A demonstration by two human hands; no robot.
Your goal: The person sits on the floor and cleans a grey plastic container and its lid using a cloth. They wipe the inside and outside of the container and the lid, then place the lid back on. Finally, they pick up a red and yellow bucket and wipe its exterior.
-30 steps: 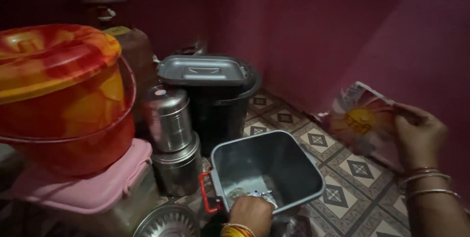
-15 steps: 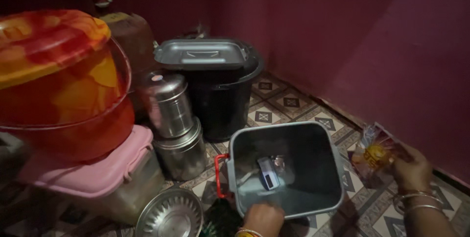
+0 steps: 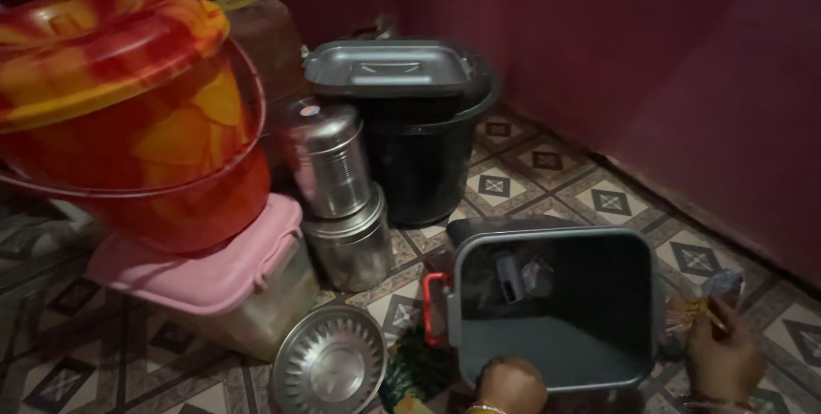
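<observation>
My left hand (image 3: 511, 384) grips the near rim of an open grey square container (image 3: 556, 371) with a red latch (image 3: 433, 307) on its left side; something small and pale lies inside it. My right hand (image 3: 725, 363) is low at the right edge of the container, closed on a crinkled clear plastic packet (image 3: 699, 307) with orange and yellow print, held just outside the container's right wall near the floor.
A red-orange lidded bucket (image 3: 128, 115) sits on a pink-lidded box (image 3: 214, 277) at left. Two stacked steel canisters (image 3: 338, 192), a loose steel lid (image 3: 329, 367), and a black bin with a grey lid (image 3: 410, 123) stand behind. Dark pink walls (image 3: 684, 63) meet the patterned tile floor (image 3: 547, 174).
My right hand has come down and inward with the packet, from raised at the right to low beside the container. The view has tilted downward; my left hand stays on the rim.
</observation>
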